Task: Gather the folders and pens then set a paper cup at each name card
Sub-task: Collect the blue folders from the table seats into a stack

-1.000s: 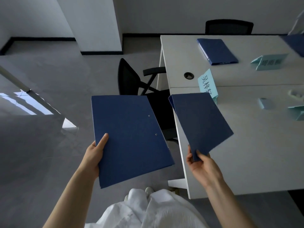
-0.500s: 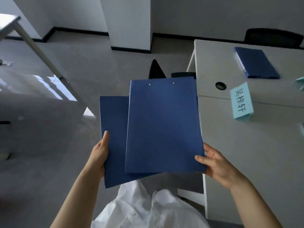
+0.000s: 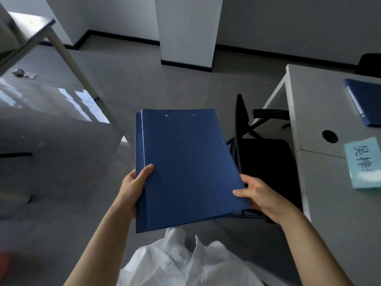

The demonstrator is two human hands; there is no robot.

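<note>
We held the stacked folders [image 3: 185, 166] off the desk [image 3: 329, 203], left hand [image 3: 134, 182] and right hand [image 3: 259, 195] gripping opposite edges, fingers curled, evidently to square them. Another folder [image 3: 365, 100] lay on the desk near a name card [image 3: 365, 162].

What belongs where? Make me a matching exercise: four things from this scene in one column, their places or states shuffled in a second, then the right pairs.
Things:
1. stacked folders
2. single folder
3. name card
4. office chair

Places or states:
A. standing near the desk edge, handwritten side showing
B. lying alone at the far side of the desk
C. pushed in at the end of the desk
D. held in the air by the left hand and right hand

Pairs: 1-D, 2-B, 3-A, 4-C
</note>
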